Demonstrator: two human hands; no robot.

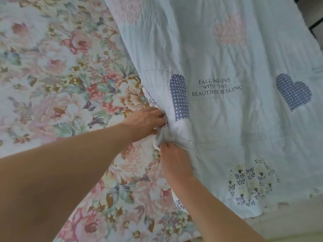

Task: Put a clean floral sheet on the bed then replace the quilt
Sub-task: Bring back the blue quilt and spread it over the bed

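Spread flat on the bed, the floral sheet (57,81) could ruck up if the left hand (145,122) and right hand (174,163), both gripping the quilt (236,119) by its bunched edge, drag it across too low.

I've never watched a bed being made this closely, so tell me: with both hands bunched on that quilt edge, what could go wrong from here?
Two things might go wrong. Both the left hand and the right hand grip the pale blue quilt at nearly one spot on its edge, so a pull could drag it across bunched and crooked instead of flat. The quilt also lies on the floral sheet, so dragging it could rumple the sheet underneath.
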